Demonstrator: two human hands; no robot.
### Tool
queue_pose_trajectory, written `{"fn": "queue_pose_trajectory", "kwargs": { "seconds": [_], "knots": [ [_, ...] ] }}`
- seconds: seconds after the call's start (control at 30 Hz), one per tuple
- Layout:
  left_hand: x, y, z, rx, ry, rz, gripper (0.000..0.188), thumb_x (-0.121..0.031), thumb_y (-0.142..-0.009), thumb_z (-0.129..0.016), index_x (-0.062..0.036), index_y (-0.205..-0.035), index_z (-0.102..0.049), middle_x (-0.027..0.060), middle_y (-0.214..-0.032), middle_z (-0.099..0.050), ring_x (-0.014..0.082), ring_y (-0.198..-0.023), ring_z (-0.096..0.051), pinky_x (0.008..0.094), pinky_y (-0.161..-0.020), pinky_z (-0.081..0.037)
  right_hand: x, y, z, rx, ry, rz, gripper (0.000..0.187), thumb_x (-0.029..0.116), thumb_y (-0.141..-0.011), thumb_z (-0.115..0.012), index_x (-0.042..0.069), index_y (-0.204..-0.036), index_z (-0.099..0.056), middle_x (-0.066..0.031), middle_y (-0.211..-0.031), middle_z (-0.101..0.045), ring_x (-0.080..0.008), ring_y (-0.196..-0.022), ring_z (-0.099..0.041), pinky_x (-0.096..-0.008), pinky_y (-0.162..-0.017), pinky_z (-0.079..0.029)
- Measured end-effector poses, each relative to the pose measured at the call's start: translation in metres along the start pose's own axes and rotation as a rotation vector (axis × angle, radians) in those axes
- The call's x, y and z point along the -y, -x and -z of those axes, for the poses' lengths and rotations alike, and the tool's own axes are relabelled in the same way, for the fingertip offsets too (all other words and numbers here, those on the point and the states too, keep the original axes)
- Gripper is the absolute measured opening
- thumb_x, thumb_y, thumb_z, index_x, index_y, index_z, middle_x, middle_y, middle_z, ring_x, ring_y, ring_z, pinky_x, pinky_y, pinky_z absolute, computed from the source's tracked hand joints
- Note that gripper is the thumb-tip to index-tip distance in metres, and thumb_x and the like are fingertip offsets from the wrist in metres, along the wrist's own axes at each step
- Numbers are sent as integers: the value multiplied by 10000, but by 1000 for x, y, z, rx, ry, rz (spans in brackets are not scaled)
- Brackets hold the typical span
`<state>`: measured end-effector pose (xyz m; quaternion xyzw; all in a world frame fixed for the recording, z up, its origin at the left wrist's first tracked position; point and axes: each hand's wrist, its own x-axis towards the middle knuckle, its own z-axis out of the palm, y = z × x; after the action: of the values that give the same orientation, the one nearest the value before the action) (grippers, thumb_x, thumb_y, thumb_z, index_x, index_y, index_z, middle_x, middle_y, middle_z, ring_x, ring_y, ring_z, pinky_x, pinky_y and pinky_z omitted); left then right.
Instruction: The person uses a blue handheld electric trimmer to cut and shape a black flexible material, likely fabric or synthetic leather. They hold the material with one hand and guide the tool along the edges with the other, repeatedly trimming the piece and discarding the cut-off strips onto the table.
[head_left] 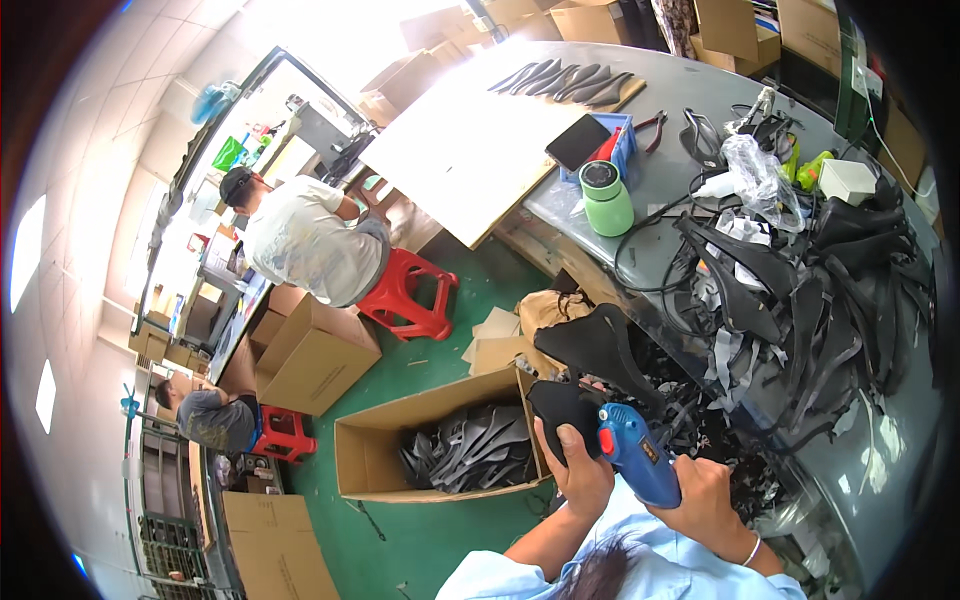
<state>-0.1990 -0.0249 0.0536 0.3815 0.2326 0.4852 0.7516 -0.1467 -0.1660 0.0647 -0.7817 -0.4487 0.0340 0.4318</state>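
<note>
My left hand (580,478) grips a black bicycle saddle (592,345), thumb on top, and holds it up over the gap between box and table. In my right hand (705,500) is a blue handheld power tool (640,460) with a red button. Its front end is close against the saddle; the working tip is hidden. Just left of my hands stands an open cardboard box (365,455) with several black saddle pieces (475,445) inside. More black saddle pieces (740,300) lie heaped on the grey table (860,500) to my right.
Black and white scraps (690,390) pile beside the table edge. On the table are a green bottle (607,205), a blue bin (625,140), pliers (655,130) and a looping black cable (630,275). Two people sit on red stools (410,295) at the left, near another carton (320,355).
</note>
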Motion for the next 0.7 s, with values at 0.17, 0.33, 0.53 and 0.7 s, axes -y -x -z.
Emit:
{"fn": "queue_pose_trajectory", "kwargs": {
  "seconds": [0.17,0.33,0.53,0.7],
  "knots": [
    [-3,1,-1,243,-41,-29,466,-354,-966,-439,-29,-1285,-339,200,-1210,-496,275,-1113,-535,407,-965,-443,2,-2,0,-9,8,16,321,155,-611,-754,56,-636,-450,-86,-485,-490,-263,-410,-522,-347,-460,-410],
    [-2,-1,11,322,-115,-14,482,-321,-976,-423,-15,-1325,-291,214,-1235,-475,291,-1144,-509,415,-995,-418,5,-5,4,-18,16,34,325,157,-608,-756,56,-637,-449,-85,-483,-482,-267,-416,-520,-349,-457,-410],
    [9,-1,24,386,-253,-98,397,-214,-977,-424,4,-1301,-353,185,-1196,-509,256,-1123,-509,369,-962,-426,3,-7,5,-23,-16,51,347,174,-600,-771,56,-654,-449,-91,-503,-489,-273,-429,-523,-360,-458,-417],
    [-8,-12,26,571,-613,-225,195,-21,-893,-529,42,-1073,-567,106,-1031,-574,133,-881,-522,245,-790,-410,-7,-16,26,-78,17,43,361,202,-606,-789,43,-707,-481,-99,-558,-523,-287,-472,-547,-360,-465,-432]
  ]
}}
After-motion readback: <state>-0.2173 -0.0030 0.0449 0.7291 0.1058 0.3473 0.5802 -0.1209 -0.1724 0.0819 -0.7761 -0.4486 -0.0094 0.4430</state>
